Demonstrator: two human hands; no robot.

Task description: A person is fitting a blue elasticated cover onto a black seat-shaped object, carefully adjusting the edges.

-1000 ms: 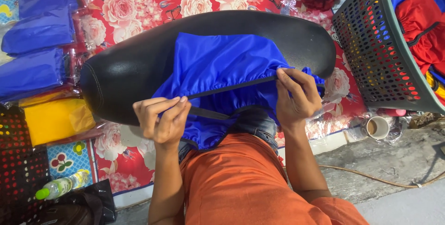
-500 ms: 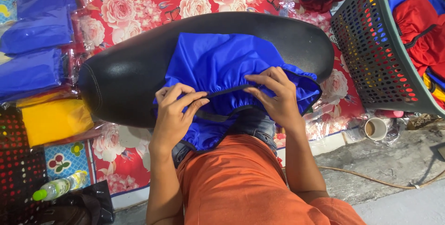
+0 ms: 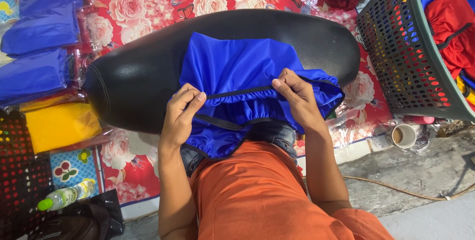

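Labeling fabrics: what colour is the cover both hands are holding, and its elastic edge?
Bright blue cover with a black elastic edge, clearest in the head view.

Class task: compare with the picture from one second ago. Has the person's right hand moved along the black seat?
Yes. The right hand has moved inward along the black seat, toward the left hand.

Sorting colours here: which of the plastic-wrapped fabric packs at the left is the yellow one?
The yellow fabric pack in clear plastic, lying nearest the camera beside the black padded seat. The other wrapped packs above it are all blue.
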